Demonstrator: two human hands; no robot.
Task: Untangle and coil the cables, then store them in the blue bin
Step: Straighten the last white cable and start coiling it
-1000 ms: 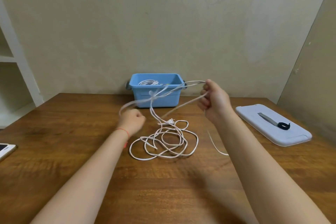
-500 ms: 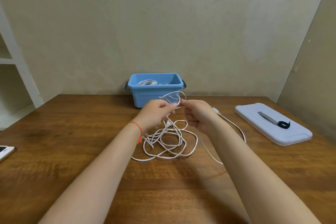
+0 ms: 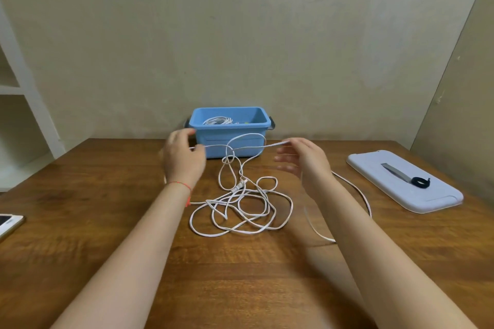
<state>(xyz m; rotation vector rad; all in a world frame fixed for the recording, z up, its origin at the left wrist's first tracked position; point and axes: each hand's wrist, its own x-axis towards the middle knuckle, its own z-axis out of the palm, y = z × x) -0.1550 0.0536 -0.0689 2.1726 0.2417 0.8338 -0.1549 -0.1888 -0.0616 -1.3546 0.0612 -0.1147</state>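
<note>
- Both hands pinch one white cable [image 3: 240, 211]: left hand [image 3: 183, 159] holds it between thumb and fingers at frame centre-left; right hand [image 3: 304, 157] holds it at thumb and forefinger, its other fingers spread loose.
- Between the two hands a stretch of cable runs level and taut, in front of the blue bin [image 3: 230, 136]; one raised loop arches over that stretch.
- Rest of the cable lies in a loose tangle on the wooden table [image 3: 107, 222], centre of frame; one connector is visible in the tangle. One strand trails past the right forearm.
- Bins: one, at upper centre against the wall; one coiled white cable [image 3: 217, 121] inside.
- Lids: one pale lid [image 3: 401, 181], right of frame, one dark strap [image 3: 406, 177] on it.
- Phones: one phone [image 3: 8, 223], left edge, partly cut off.
- Red wrist string [image 3: 184, 187]: one, left wrist.
</note>
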